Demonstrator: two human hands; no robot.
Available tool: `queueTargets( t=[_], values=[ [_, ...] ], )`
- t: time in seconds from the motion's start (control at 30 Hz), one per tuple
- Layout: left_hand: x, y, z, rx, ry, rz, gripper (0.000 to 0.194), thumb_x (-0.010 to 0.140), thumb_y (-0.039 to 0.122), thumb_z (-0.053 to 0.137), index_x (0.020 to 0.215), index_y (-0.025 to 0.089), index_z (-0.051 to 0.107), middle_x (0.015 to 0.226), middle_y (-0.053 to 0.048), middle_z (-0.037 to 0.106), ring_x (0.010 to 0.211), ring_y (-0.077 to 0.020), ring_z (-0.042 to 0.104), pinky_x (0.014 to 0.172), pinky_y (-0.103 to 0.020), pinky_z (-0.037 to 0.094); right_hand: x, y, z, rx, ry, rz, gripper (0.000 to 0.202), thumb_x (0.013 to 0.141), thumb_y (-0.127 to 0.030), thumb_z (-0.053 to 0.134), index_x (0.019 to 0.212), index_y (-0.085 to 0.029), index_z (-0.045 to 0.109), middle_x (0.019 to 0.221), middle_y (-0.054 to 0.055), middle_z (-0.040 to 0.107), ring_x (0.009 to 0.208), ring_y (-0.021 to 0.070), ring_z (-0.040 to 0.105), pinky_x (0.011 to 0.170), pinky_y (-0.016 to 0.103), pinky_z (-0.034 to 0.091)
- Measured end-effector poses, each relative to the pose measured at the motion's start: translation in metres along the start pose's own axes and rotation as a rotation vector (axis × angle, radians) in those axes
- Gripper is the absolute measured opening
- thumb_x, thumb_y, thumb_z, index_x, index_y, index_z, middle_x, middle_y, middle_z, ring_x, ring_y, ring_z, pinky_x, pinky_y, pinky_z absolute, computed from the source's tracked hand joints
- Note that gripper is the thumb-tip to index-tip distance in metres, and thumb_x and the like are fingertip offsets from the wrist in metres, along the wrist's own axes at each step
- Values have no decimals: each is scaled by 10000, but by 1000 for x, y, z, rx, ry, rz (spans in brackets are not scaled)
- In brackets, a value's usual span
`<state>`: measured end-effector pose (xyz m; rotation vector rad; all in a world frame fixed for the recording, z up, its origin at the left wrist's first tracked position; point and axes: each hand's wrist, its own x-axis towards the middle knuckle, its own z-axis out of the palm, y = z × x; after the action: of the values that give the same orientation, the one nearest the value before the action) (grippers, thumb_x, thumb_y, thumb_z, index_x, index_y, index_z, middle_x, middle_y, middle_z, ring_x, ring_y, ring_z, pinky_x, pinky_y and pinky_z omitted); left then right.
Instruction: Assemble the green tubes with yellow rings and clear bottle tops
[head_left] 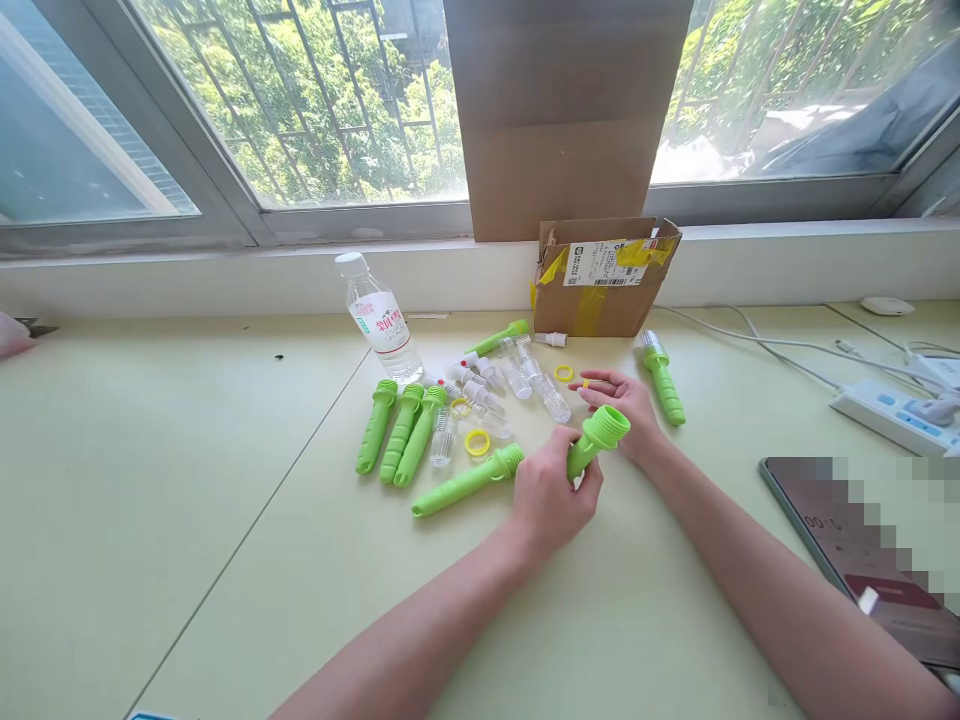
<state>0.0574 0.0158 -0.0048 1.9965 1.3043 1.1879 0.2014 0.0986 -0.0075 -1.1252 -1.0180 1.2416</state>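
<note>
My left hand (553, 490) is closed around a green flashlight body (606, 428), its threaded open end tilted up to the right. Between the fingertips of my right hand (622, 400) is a small yellow ring (586, 385), mostly covered. Just left of my left hand lies another green body (466, 483). Three more green bodies (405, 435) lie side by side farther left. Clear ribbed caps (541, 380), white inserts (469, 378) and loose yellow rings (477, 443) are scattered beyond my hands. A green flashlight with a clear head (661, 380) lies right of my right hand.
A water bottle (384, 325) stands behind the green bodies. An open cardboard box (604, 280) sits against the window ledge. To the right are a white power strip (896, 410) with cables and a phone (840, 540). A seam crosses the table (150, 500) on the left.
</note>
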Motion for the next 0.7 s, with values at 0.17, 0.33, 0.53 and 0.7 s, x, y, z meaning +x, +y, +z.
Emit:
queueTargets(
  t=[0.17,0.33,0.53,0.7],
  values=[
    [0,0,0,-8,-2,-18,69,824,235,501,885,216,475,659,41,530,515,-100,467,524,-218,373,-1,1,2,3,34,-17,324,586,-296,794,866,-166,697,908,106,741,613,149,612,495,260,433],
    [0,1,-1,-11,-6,-23,66,822,230,502,879,212,475,664,39,532,523,-100,472,527,-219,373,-3,-2,4,16,42,-12,288,579,-282,784,833,-171,705,886,95,742,651,165,625,490,259,408],
    [0,0,-1,-25,-5,-38,68,820,233,500,872,211,462,649,42,508,524,-103,461,529,-222,370,-5,-10,4,29,6,7,254,601,-292,771,824,-181,719,802,64,723,629,146,591,522,265,404],
    [1,1,-1,-54,-5,-58,76,822,238,499,886,210,468,647,44,497,524,-102,445,531,-219,366,-8,-22,7,90,-89,-10,124,665,-276,720,759,-195,723,616,11,608,630,135,541,521,250,388]
  ],
)
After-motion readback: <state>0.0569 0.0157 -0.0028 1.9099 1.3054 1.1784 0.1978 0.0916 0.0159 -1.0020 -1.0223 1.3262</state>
